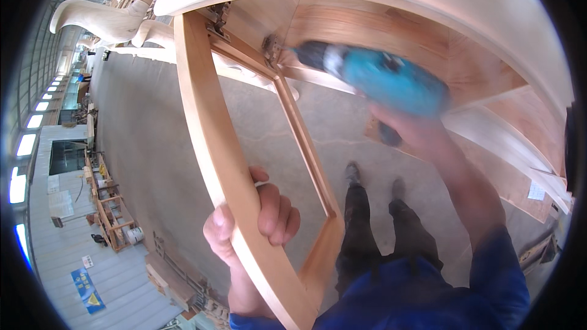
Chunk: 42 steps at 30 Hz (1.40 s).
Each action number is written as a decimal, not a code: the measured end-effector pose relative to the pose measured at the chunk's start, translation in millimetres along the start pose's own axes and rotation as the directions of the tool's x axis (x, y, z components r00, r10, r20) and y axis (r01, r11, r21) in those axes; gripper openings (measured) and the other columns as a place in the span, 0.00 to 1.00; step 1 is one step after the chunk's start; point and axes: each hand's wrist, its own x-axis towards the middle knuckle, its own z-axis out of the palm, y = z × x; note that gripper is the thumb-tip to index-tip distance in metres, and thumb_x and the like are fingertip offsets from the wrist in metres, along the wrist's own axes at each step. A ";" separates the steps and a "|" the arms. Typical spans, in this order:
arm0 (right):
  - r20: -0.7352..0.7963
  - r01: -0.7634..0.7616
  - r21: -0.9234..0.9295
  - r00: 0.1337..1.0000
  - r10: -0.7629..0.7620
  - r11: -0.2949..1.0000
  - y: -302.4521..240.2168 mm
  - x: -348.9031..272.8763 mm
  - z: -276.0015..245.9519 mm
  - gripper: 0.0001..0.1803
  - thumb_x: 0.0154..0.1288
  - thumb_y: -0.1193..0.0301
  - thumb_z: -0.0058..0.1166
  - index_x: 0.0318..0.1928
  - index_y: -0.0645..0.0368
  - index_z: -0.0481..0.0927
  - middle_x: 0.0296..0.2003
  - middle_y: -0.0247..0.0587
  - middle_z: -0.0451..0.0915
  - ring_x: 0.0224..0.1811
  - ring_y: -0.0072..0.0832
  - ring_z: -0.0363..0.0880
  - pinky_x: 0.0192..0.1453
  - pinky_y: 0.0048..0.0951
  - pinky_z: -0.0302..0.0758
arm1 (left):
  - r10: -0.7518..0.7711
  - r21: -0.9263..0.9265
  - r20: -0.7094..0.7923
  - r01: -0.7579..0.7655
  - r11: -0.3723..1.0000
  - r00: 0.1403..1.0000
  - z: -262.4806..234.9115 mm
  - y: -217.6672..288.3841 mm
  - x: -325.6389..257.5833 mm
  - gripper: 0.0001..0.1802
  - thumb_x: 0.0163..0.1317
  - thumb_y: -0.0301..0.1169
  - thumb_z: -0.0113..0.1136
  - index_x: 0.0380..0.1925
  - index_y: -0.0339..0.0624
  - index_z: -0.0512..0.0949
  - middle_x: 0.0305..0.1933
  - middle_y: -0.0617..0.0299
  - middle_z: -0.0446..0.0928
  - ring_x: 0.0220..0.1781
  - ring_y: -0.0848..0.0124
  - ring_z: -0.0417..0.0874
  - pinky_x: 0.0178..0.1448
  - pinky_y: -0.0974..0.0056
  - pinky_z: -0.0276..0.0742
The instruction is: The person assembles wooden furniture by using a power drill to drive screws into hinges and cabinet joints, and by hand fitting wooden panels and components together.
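Note:
A pale wooden door frame [208, 122] hangs at the front of a wooden cabinet [367, 18], its middle an open gap. Closed around the frame's near side rail is my left hand [260, 217], thumb on one side and fingers on the other. My right hand [413, 128] grips a teal and black cordless drill [391, 79], smeared by motion. The drill's nose points left at a metal hinge [272, 49] on the door frame's inner edge; whether the tip touches it I cannot tell. A second metal hinge [219, 18] sits by the frame's upper corner.
Carved wooden legs [101, 21] stick out at the upper left. Stacked timber pieces [168, 281] and wooden frames [113, 214] stand along a pale corrugated wall [79, 256] on the left. My legs stand on the grey concrete floor [140, 140]. A wooden panel [501, 177] lies low at the right.

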 end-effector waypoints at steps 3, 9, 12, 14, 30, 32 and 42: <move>-0.034 -0.006 0.170 0.999 0.012 0.985 13.8 60.0 26.8 0.10 0.63 0.72 0.64 0.45 0.58 0.85 0.37 0.34 0.87 0.39 0.23 0.85 0.44 0.30 0.81 | -0.012 0.025 0.003 0.012 1.000 1.000 2.2 4.1 -2.2 0.37 0.58 0.49 0.61 0.60 0.33 0.67 0.21 0.61 0.68 0.18 0.70 0.65 0.27 0.63 0.64; -0.020 -0.004 0.156 1.000 0.008 0.988 4.1 112.4 42.7 0.11 0.62 0.72 0.63 0.45 0.58 0.86 0.39 0.36 0.88 0.40 0.22 0.86 0.47 0.29 0.82 | -0.044 0.033 -0.010 0.044 0.998 0.999 -3.1 7.7 -2.8 0.39 0.55 0.51 0.63 0.60 0.34 0.67 0.21 0.61 0.70 0.18 0.71 0.67 0.26 0.64 0.64; 0.007 -0.040 0.117 0.999 0.039 0.992 2.1 119.7 47.0 0.13 0.62 0.71 0.63 0.48 0.56 0.86 0.41 0.35 0.88 0.42 0.22 0.86 0.50 0.28 0.82 | -0.050 0.062 -0.048 0.053 0.997 0.998 1.3 9.9 -4.5 0.39 0.55 0.51 0.64 0.60 0.35 0.67 0.21 0.62 0.70 0.18 0.72 0.67 0.26 0.65 0.64; 0.035 -0.079 0.094 0.997 0.075 0.992 3.9 122.0 46.2 0.15 0.62 0.69 0.62 0.50 0.54 0.86 0.42 0.31 0.88 0.44 0.19 0.84 0.53 0.26 0.80 | -0.052 0.062 -0.062 0.056 0.997 0.997 2.6 8.8 -3.5 0.39 0.55 0.51 0.64 0.60 0.36 0.67 0.21 0.62 0.70 0.18 0.72 0.67 0.26 0.66 0.65; 0.016 -0.069 0.065 0.998 0.068 0.995 4.1 123.1 45.1 0.13 0.60 0.75 0.60 0.46 0.57 0.87 0.39 0.37 0.88 0.40 0.23 0.86 0.44 0.28 0.82 | -0.043 0.046 -0.095 0.047 0.998 0.995 3.5 5.5 -3.9 0.39 0.52 0.54 0.65 0.55 0.37 0.68 0.21 0.64 0.69 0.18 0.73 0.65 0.26 0.66 0.64; -0.002 -0.010 0.132 1.000 0.011 0.991 8.1 124.0 46.9 0.13 0.60 0.75 0.60 0.46 0.57 0.87 0.39 0.37 0.88 0.40 0.23 0.86 0.45 0.28 0.82 | -0.046 0.036 -0.085 0.049 0.998 0.995 2.7 5.1 -3.4 0.39 0.53 0.54 0.65 0.56 0.37 0.68 0.21 0.64 0.69 0.18 0.73 0.65 0.26 0.66 0.64; 0.022 -0.100 0.042 0.995 0.100 0.994 3.2 128.8 39.7 0.13 0.61 0.69 0.66 0.47 0.56 0.87 0.40 0.35 0.88 0.42 0.22 0.86 0.48 0.27 0.82 | -0.052 0.014 -0.062 0.053 0.999 0.997 0.6 5.7 -3.3 0.38 0.54 0.52 0.66 0.57 0.37 0.67 0.21 0.62 0.70 0.18 0.72 0.67 0.27 0.65 0.65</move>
